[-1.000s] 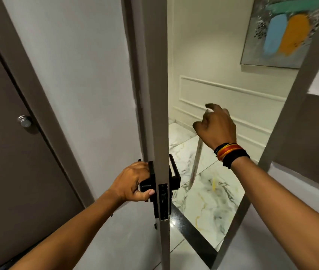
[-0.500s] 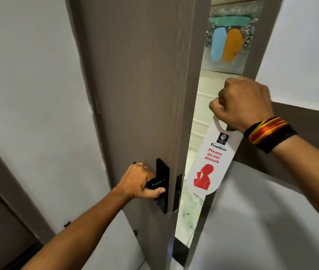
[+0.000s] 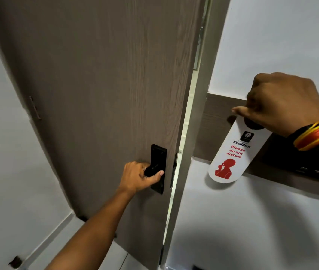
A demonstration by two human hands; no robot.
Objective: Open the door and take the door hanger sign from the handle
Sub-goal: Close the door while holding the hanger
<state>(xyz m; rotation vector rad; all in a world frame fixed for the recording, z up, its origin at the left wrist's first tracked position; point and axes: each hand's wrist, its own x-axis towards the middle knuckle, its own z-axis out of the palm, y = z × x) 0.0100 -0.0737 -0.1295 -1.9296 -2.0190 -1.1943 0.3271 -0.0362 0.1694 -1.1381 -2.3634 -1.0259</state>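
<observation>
The brown wooden door [image 3: 100, 78] fills the middle of the head view and stands nearly shut, with only a thin gap along its right edge. My left hand [image 3: 140, 177] is wrapped around the black door handle [image 3: 151, 170] on its black plate. My right hand [image 3: 283, 102] holds the top of the white door hanger sign [image 3: 230, 160], off the handle and in front of the wall to the right of the frame. The sign hangs tilted and reads "Please do not disturb" in red above a red figure.
The grey door frame [image 3: 197, 121] runs down just right of the gap. A white wall with a brown wood band [image 3: 215, 129] lies behind the sign. A dark panel [image 3: 299, 168] sits on that band under my right wrist. White wall stands to the left.
The door has swung from wide open to almost shut under my left hand. My right hand reached past its edge, took the sign and carried it right, in front of the wall.
</observation>
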